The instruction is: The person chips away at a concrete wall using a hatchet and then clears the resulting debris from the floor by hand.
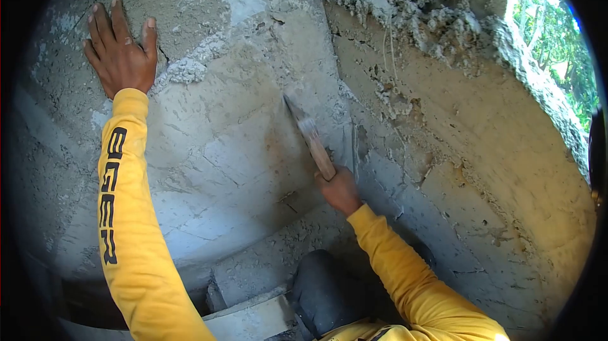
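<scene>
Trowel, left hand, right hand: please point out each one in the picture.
trowel (311,136): head view, on the upper part of its handle.
left hand (120,56): head view, on the back of the hand.
right hand (341,190): head view, on the back of the hand.

Bright yellow long sleeves on both my arms here. My left sleeve (126,214) carries bold black lettering (113,195) running lengthwise down the forearm, block capitals in two groups, and I can't read them for certain. My right sleeve (405,271) shows plain yellow, creased along its length, with a snug cuff at the wrist. My left hand (120,52) and right hand (341,190) are bare. Down low, dark trousers (326,296) cover my knee.
</scene>
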### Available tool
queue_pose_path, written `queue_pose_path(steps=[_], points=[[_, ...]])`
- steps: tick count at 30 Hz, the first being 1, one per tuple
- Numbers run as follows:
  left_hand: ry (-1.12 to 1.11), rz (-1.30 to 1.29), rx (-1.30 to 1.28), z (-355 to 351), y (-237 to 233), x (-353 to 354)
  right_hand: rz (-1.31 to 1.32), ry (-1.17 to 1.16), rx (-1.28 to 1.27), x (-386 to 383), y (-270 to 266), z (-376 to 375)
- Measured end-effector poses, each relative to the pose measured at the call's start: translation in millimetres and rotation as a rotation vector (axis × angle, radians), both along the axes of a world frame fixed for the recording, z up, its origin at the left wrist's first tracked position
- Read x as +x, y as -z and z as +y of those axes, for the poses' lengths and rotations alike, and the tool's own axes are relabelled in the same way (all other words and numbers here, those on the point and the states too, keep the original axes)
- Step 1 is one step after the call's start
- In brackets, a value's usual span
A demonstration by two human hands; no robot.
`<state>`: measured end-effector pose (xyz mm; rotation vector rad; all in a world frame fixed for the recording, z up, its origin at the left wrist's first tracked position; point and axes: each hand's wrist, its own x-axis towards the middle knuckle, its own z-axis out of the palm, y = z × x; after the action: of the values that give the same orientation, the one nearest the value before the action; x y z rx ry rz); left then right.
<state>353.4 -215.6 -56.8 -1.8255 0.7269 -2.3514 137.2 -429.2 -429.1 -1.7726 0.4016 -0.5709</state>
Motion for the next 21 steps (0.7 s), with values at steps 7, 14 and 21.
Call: queue_pose_path(steps=[7,14,21], points=[[0.012,-0.006,0.003,0,-3,1,-0.096,0.021,-0.082,-47,-34,-2],[0.057,-0.034,0.02,1,-3,4,-0.54,0.036,-0.229,-68,-48,0],[0.039,-0.059,0.005,2,-13,8,0.05,0.055,-0.059,-27,36,5]])
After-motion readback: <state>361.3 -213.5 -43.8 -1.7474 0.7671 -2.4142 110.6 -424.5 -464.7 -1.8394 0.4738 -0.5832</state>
